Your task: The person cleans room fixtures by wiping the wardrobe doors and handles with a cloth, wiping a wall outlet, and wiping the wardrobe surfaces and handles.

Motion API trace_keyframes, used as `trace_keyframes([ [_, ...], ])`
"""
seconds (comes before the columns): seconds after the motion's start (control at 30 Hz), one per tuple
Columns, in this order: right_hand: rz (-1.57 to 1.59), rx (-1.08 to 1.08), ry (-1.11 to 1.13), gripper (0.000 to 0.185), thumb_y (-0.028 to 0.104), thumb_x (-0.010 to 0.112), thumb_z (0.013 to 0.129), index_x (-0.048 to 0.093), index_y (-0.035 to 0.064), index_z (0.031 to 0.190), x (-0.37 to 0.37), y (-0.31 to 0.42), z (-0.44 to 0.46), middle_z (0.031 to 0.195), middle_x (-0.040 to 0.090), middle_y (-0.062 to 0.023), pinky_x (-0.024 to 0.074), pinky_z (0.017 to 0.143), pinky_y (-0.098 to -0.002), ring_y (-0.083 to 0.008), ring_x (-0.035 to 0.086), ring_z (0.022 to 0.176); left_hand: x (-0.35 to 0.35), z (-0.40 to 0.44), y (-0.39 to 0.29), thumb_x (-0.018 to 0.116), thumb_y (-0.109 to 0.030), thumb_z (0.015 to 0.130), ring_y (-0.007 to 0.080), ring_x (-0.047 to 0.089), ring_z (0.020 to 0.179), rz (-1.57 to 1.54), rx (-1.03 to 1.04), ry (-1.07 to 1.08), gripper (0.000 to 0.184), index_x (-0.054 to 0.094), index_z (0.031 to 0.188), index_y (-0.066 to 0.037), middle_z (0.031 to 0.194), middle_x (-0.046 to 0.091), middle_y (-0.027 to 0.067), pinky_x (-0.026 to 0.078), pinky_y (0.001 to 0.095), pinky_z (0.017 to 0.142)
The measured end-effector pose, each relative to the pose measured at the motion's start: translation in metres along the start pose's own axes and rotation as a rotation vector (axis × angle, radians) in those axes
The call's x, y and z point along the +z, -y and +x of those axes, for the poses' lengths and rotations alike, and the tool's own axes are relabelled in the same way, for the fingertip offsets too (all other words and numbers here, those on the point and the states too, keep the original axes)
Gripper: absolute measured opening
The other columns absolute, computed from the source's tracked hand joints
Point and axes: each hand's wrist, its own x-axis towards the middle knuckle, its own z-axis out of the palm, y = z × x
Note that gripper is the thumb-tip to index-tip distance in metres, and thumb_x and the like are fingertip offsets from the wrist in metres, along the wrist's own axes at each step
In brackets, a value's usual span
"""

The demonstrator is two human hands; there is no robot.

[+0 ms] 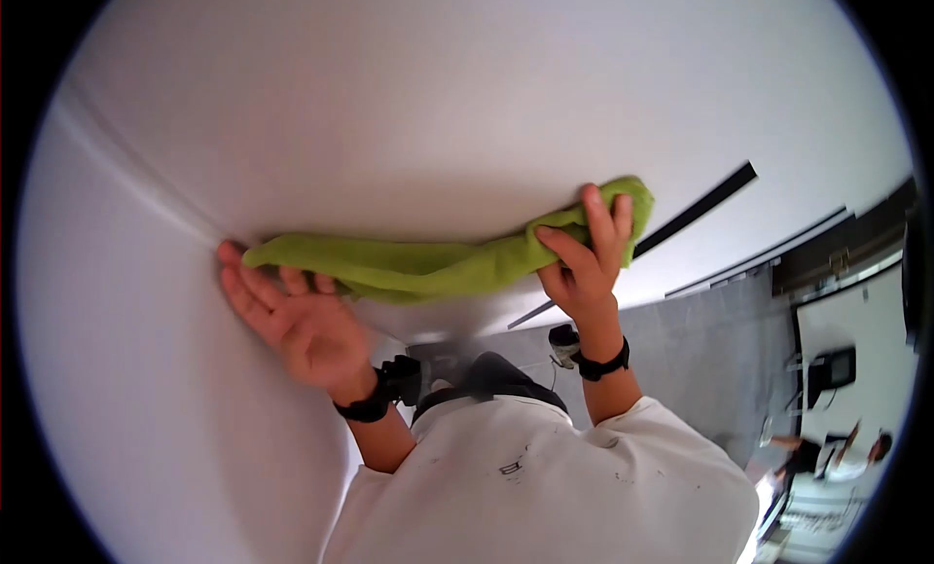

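A long, folded green cloth stretches across a smooth white surface. My right hand is closed on its right end, with the fingers bent over the bunched fabric and pressing it to the surface. At the other end is my left hand, palm turned toward me and fingers stretched apart. Its fingertips touch the cloth's narrow left tip and lower edge, close to the corner where two white surfaces meet. The cloth partly covers some of those fingertips. Dark bands circle both wrists.
A black strip runs along the white surface beyond my right hand. Below is a grey floor with my shoe on it. Far right, another person is near a black chair.
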Motion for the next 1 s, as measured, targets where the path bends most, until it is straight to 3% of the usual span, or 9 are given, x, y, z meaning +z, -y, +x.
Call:
trace_keyframes([
  [0.03, 0.021, -0.027, -0.017, 0.033, 0.004, 0.066, 0.062, 0.069, 0.0181, 0.091, 0.000, -0.002, -0.001, 0.131, 0.053, -0.0079, 0.0322, 0.100, -0.0412, -0.0335, 0.041, 0.123, 0.017, 0.003, -0.002, 0.042, -0.006, 0.079, 0.0293, 0.035, 0.129, 0.155, -0.003, -0.170, 0.071, 0.018, 0.145, -0.006, 0.153, 0.017, 0.0067, 0.037, 0.0462, 0.101],
  [0.2, 0.003, -0.046, 0.066, 0.028, 0.007, 0.068, 0.062, 0.069, 0.0214, 0.086, -0.015, -0.007, 0.002, 0.129, 0.055, 0.0000, 0.0380, 0.094, -0.0381, -0.0275, 0.045, 0.119, 0.034, 0.005, 0.004, 0.045, -0.009, 0.080, 0.0280, 0.039, 0.125, 0.290, 0.011, -0.160, 0.066, 0.025, 0.143, -0.005, 0.151, 0.023, 0.0097, 0.039, 0.0424, 0.097],
  [0.27, -0.001, -0.038, 0.110, 0.023, 0.010, 0.070, 0.064, 0.069, 0.0212, 0.084, -0.011, -0.007, -0.003, 0.126, 0.057, 0.0020, 0.0411, 0.092, -0.0361, -0.0252, 0.047, 0.117, 0.038, 0.002, 0.006, 0.046, -0.011, 0.081, 0.0255, 0.043, 0.120, 0.516, 0.042, -0.183, 0.064, 0.027, 0.142, -0.006, 0.149, 0.027, 0.0105, 0.040, 0.0390, 0.094],
  [0.47, 0.171, 0.085, 0.037, 0.025, -0.005, 0.067, 0.065, 0.065, 0.0094, 0.085, -0.008, -0.019, -0.015, 0.113, 0.065, -0.0073, 0.0397, 0.098, -0.0414, -0.0339, 0.052, 0.112, 0.017, -0.022, 0.046, 0.047, -0.015, 0.092, 0.0201, 0.051, 0.109, 0.644, 0.182, -0.419, 0.045, 0.034, 0.135, -0.006, 0.134, 0.045, 0.0112, 0.045, 0.0339, 0.085],
  [0.57, 0.177, 0.040, 0.080, 0.023, -0.005, 0.068, 0.066, 0.064, 0.0093, 0.084, -0.004, -0.019, -0.013, 0.113, 0.065, -0.0071, 0.0398, 0.098, -0.0414, -0.0350, 0.051, 0.113, 0.030, 0.000, 0.045, 0.048, -0.023, 0.096, 0.0184, 0.054, 0.099, 0.510, 0.027, -0.695, 0.038, 0.038, 0.127, -0.004, 0.110, 0.056, 0.0113, 0.047, 0.0321, 0.077],
  [0.7, 0.217, 0.012, 0.084, 0.026, -0.005, 0.067, 0.066, 0.063, 0.0096, 0.087, -0.003, -0.014, -0.018, 0.112, 0.065, -0.0066, 0.0390, 0.098, -0.0415, -0.0362, 0.050, 0.113, 0.029, 0.022, 0.027, 0.051, -0.025, 0.095, 0.0154, 0.057, 0.084, 0.494, 0.028, -0.737, 0.040, 0.037, 0.125, -0.003, 0.093, 0.059, 0.0085, 0.047, 0.0284, 0.070],
  [0.77, 0.246, 0.006, 0.132, 0.025, -0.003, 0.067, 0.065, 0.064, 0.0091, 0.087, -0.015, -0.009, -0.017, 0.111, 0.065, -0.0055, 0.0385, 0.097, -0.0412, -0.0356, 0.050, 0.114, 0.038, 0.028, 0.012, 0.053, -0.021, 0.095, 0.0092, 0.051, 0.067, 0.655, -0.015, -0.722, 0.040, 0.037, 0.126, 0.000, 0.074, 0.056, 0.0022, 0.042, 0.0217, 0.062],
  [0.9, 0.287, -0.061, 0.158, 0.024, 0.000, 0.067, 0.065, 0.065, 0.0095, 0.088, -0.021, 0.006, -0.005, 0.112, 0.065, -0.0035, 0.0400, 0.095, -0.0389, -0.0314, 0.051, 0.114, 0.035, 0.034, 0.000, 0.054, -0.021, 0.094, 0.0100, 0.053, 0.068, 0.872, 0.009, -0.709, 0.040, 0.038, 0.125, 0.000, 0.079, 0.057, 0.0055, 0.045, 0.0243, 0.059],
  [1.0, 0.329, -0.085, 0.175, 0.025, 0.000, 0.067, 0.065, 0.066, 0.0101, 0.088, -0.024, -0.001, -0.005, 0.113, 0.065, -0.0022, 0.0407, 0.095, -0.0376, -0.0289, 0.052, 0.114, 0.033, 0.036, 0.004, 0.053, -0.021, 0.095, 0.0119, 0.055, 0.070, 1.028, 0.160, -0.709, 0.040, 0.041, 0.124, 0.003, 0.083, 0.060, 0.0068, 0.046, 0.0256, 0.063],
])
